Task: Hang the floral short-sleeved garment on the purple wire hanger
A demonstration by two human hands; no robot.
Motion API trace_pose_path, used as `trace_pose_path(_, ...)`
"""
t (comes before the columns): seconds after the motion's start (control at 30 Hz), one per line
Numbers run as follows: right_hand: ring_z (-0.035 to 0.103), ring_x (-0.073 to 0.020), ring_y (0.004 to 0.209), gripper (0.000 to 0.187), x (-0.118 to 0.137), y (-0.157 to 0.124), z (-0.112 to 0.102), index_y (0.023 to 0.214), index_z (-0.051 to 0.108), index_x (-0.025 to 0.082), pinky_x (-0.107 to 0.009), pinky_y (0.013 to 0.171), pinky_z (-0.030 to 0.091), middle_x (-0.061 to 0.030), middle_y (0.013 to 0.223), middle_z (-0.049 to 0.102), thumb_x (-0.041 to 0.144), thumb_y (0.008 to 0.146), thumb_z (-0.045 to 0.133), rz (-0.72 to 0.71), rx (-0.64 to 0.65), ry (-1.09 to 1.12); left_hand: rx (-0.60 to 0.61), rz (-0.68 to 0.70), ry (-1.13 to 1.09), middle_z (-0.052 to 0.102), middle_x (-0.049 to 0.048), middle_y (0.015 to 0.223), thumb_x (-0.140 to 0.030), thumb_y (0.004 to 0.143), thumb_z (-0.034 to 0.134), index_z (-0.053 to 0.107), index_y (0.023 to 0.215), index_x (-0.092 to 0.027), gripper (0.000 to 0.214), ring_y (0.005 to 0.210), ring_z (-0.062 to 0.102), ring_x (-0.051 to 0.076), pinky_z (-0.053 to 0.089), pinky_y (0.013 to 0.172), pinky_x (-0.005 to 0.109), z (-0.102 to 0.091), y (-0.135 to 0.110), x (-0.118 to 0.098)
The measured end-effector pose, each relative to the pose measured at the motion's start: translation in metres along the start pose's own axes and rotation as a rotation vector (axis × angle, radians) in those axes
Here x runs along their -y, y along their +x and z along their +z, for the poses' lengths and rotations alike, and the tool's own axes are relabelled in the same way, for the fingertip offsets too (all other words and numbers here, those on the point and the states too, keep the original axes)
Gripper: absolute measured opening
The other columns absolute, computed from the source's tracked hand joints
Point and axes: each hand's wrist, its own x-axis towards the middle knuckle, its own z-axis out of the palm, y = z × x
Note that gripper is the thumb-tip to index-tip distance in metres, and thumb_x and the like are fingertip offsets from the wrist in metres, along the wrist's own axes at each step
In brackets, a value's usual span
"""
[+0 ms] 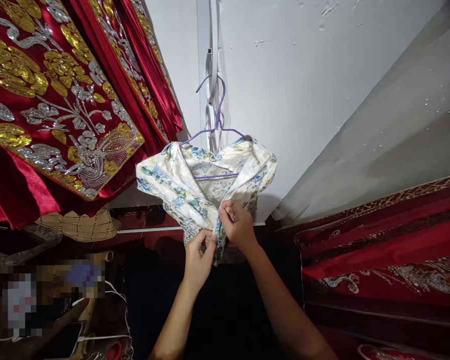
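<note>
1. A white satin garment with a blue and green floral print (180,182) hangs on a purple wire hanger (219,127), which is hooked high on the white wall (303,75).
2. The left hand (199,257) pinches one front edge of the garment below the hanger's bar, fingers closed on the cloth.
3. The right hand (237,225) pinches the facing edge, touching the left hand.
4. The collar gapes above them, so the front looks joined only at the hands.
5. Red cloth with gold and silver embroidery (52,100) hangs to the left.
</note>
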Motion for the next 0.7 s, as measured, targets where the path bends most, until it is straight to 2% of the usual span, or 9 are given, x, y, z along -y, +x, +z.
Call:
trace_pose_path(0.13, 0.041, -0.0101, 0.049, 0.01, 0.005, 0.048, -0.007, 0.087, 0.053, 0.021, -0.024, 0.053, 0.034, 0.006, 0.059, 0.042, 0.028, 0.093, 0.052, -0.177, -0.108, -0.095, 0.047, -0.018, 0.003, 0.043, -0.0018, 0.072, -0.038, 0.1, 0.051, 0.052, 0.077, -0.018, 0.03, 0.07, 0.04, 0.013, 0.033, 0.067, 0.024, 0.0, -0.001, 0.003)
trace_pose_path(0.23, 0.036, -0.0096, 0.048, 0.008, 0.01, 0.084, -0.013, 0.089, 0.053, 0.021, -0.024, 0.051, 0.03, 0.0072, 0.057, 0.038, 0.027, 0.094, 0.051, -0.279, -0.105, -0.165, 0.129, -0.06, 0.007, 0.039, -0.0024, 0.072, -0.039, 0.101, 0.049, 0.048, 0.078, -0.019, 0.031, 0.069, 0.037, 0.013, 0.031, 0.066, 0.024, -0.004, 0.0, 0.008)
trace_pose_path(0.4, 0.039, -0.009, 0.051, 0.004, 0.025, 0.13, -0.03, 0.091, 0.053, 0.021, -0.024, 0.055, 0.03, 0.0071, 0.059, 0.041, 0.024, 0.094, 0.052, -0.436, -0.156, -0.277, 0.234, -0.122, 0.009, 0.037, -0.0026, 0.074, -0.042, 0.101, 0.049, 0.045, 0.079, -0.019, 0.032, 0.07, 0.034, 0.012, 0.029, 0.065, 0.025, -0.013, -0.001, 0.012)
trace_pose_path(0.53, 0.034, -0.0095, 0.05, 0.004, 0.044, 0.14, -0.042, 0.091, 0.053, 0.021, -0.025, 0.054, 0.029, 0.008, 0.056, 0.035, 0.021, 0.094, 0.051, -0.503, -0.221, -0.238, 0.396, -0.161, 0.007, 0.035, -0.0029, 0.073, -0.045, 0.101, 0.046, 0.043, 0.077, -0.019, 0.036, 0.07, 0.034, 0.012, 0.029, 0.065, 0.025, -0.017, -0.005, 0.008)
trace_pose_path(0.63, 0.033, -0.0094, 0.049, 0.003, 0.057, 0.131, -0.047, 0.092, 0.053, 0.021, -0.025, 0.054, 0.029, 0.0082, 0.056, 0.033, 0.021, 0.095, 0.051, -0.509, -0.16, -0.194, 0.448, -0.152, 0.092, 0.039, -0.0027, 0.072, -0.045, 0.101, 0.046, 0.046, 0.076, -0.018, 0.036, 0.069, 0.038, 0.013, 0.032, 0.065, 0.025, -0.027, 0.004, -0.001)
trace_pose_path(0.7, 0.034, -0.0091, 0.049, 0.002, 0.062, 0.122, -0.049, 0.094, 0.053, 0.021, -0.025, 0.053, 0.03, 0.0082, 0.057, 0.033, 0.02, 0.096, 0.052, -0.52, -0.1, -0.159, 0.449, -0.102, 0.15, 0.048, -0.0013, 0.075, -0.042, 0.101, 0.048, 0.054, 0.083, -0.018, 0.031, 0.072, 0.045, 0.014, 0.036, 0.068, 0.026, -0.036, 0.019, -0.016)
